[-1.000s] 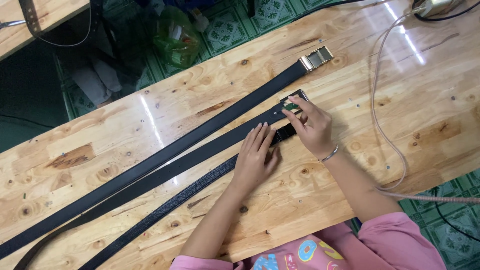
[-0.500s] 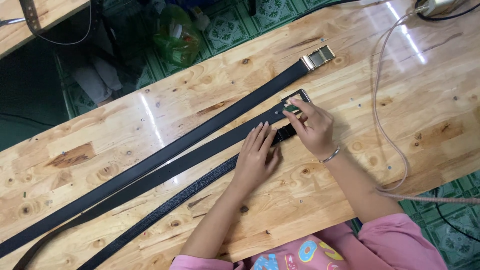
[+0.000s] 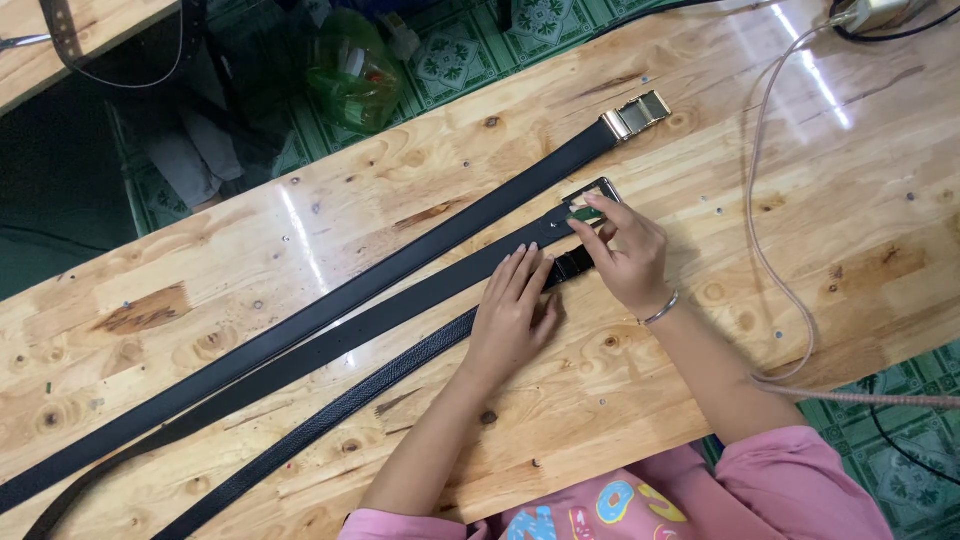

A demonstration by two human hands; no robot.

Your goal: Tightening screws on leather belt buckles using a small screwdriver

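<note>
Three black belts lie side by side along a glossy wooden table [image 3: 300, 240]. The far belt [image 3: 400, 270] ends in a gold buckle [image 3: 636, 114]. The middle belt [image 3: 330, 345] ends in a dark frame buckle [image 3: 596, 190]. The near belt [image 3: 330, 415] is textured. My left hand [image 3: 512, 312] presses flat on the middle and near belts. My right hand [image 3: 628, 255] pinches a small green piece [image 3: 586, 213] at the dark buckle, covering the near belt's end.
A pinkish cable [image 3: 770, 250] loops across the table's right side toward a device at the top right corner [image 3: 880, 12]. A green plastic bag [image 3: 352, 72] sits on the patterned floor beyond the table. Another wooden bench [image 3: 60, 40] shows at top left.
Hardly anything differs; my right hand's fingers shift slightly at the dark buckle while my left hand stays flat on the belts.
</note>
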